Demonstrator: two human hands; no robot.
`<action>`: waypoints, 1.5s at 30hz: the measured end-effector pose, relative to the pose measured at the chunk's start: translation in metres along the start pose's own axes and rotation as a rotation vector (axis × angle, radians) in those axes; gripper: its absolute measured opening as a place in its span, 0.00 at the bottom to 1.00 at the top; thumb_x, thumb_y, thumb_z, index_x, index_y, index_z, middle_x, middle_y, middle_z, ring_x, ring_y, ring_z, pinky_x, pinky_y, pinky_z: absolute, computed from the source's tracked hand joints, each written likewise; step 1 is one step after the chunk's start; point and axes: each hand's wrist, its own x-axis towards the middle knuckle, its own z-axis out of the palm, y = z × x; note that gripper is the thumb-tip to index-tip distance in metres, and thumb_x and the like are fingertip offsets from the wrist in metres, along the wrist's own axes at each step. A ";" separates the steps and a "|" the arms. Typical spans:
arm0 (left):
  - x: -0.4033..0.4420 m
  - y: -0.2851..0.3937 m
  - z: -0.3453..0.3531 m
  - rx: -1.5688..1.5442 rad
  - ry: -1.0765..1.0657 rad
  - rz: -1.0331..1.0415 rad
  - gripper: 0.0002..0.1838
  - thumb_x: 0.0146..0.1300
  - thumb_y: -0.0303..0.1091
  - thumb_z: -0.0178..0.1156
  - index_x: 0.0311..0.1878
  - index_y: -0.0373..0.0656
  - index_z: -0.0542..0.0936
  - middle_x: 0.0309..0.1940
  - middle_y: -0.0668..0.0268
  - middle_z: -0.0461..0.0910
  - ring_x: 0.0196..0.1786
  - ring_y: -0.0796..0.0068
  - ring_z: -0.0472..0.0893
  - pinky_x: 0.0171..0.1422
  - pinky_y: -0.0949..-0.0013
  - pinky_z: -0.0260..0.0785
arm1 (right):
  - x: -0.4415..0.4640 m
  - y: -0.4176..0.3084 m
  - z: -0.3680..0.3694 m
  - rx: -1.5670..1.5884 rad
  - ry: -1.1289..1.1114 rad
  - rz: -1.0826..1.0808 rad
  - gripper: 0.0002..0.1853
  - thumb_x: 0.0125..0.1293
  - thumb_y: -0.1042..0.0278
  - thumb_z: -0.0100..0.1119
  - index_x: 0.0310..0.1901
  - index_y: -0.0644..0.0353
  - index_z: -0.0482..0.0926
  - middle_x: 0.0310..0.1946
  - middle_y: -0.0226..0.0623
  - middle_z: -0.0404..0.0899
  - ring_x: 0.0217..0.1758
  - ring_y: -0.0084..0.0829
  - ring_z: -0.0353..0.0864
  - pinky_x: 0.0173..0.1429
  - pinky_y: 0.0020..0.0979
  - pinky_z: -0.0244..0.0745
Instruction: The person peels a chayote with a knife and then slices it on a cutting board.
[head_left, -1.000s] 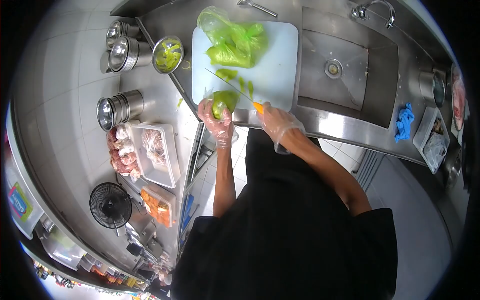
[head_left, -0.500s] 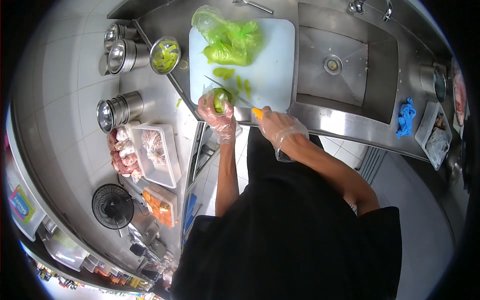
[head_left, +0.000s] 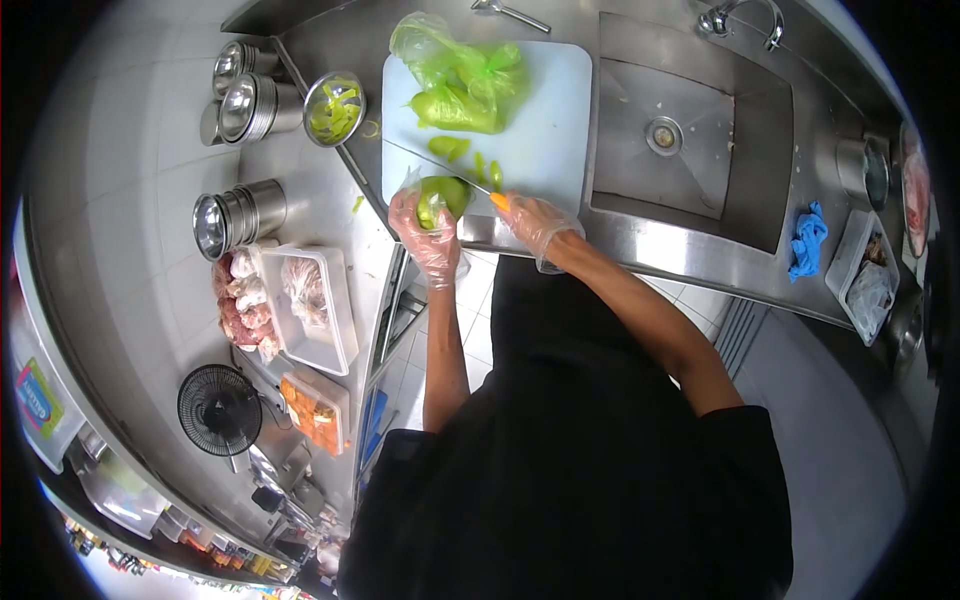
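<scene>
My left hand (head_left: 428, 234), in a clear plastic glove, is wrapped round a green fruit that looks like a mango (head_left: 448, 193) at the near edge of the white cutting board (head_left: 555, 130). In my right hand (head_left: 538, 222), also gloved, is a knife (head_left: 499, 201) with an orange handle. Its thin blade points to the far left, over the board and just beyond the fruit. Whether the edge touches the fruit I cannot tell. Several green slices (head_left: 449, 148) lie on the board past the blade. A green plastic bag (head_left: 465, 90), knotted and bulging, rests behind them.
Left of the board stands a steel bowl (head_left: 335, 108) of green peelings. To the right is a steel sink (head_left: 665, 185), with a blue cloth (head_left: 808, 242) beyond. Stacked steel containers (head_left: 250, 108), a plastic tub (head_left: 338, 310) and an orange-filled box (head_left: 315, 412) occupy the left counter.
My right hand has moved left and slightly away from me with the knife, so the blade reaches further left. More of the fruit shows above my left hand.
</scene>
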 end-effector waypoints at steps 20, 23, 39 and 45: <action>-0.012 0.008 0.015 -0.031 0.206 -0.169 0.19 0.68 0.30 0.65 0.59 0.38 0.74 0.58 0.50 0.70 0.62 0.50 0.72 0.69 0.48 0.64 | -0.085 -0.024 -0.032 -0.011 -0.016 0.096 0.22 0.82 0.53 0.47 0.52 0.69 0.73 0.37 0.58 0.87 0.43 0.59 0.88 0.48 0.55 0.83; -0.014 0.004 0.014 0.023 0.234 -0.228 0.20 0.68 0.30 0.65 0.60 0.37 0.74 0.55 0.50 0.70 0.59 0.50 0.73 0.67 0.48 0.65 | -0.098 -0.030 -0.036 0.031 0.026 0.104 0.21 0.82 0.55 0.49 0.52 0.71 0.71 0.32 0.61 0.85 0.38 0.62 0.87 0.44 0.58 0.81; -0.001 0.026 0.028 0.064 0.327 -0.270 0.19 0.68 0.35 0.67 0.56 0.34 0.77 0.48 0.55 0.66 0.54 0.58 0.71 0.62 0.56 0.66 | -0.125 -0.053 -0.051 0.007 -0.070 0.164 0.21 0.82 0.53 0.49 0.51 0.69 0.72 0.32 0.57 0.86 0.37 0.60 0.88 0.43 0.56 0.82; 0.003 0.021 0.037 -0.040 0.389 -0.293 0.17 0.68 0.34 0.67 0.53 0.33 0.79 0.48 0.55 0.65 0.53 0.59 0.70 0.62 0.55 0.66 | -0.113 -0.068 -0.064 0.017 -0.113 0.227 0.22 0.82 0.53 0.49 0.52 0.69 0.73 0.35 0.58 0.87 0.41 0.59 0.88 0.47 0.55 0.82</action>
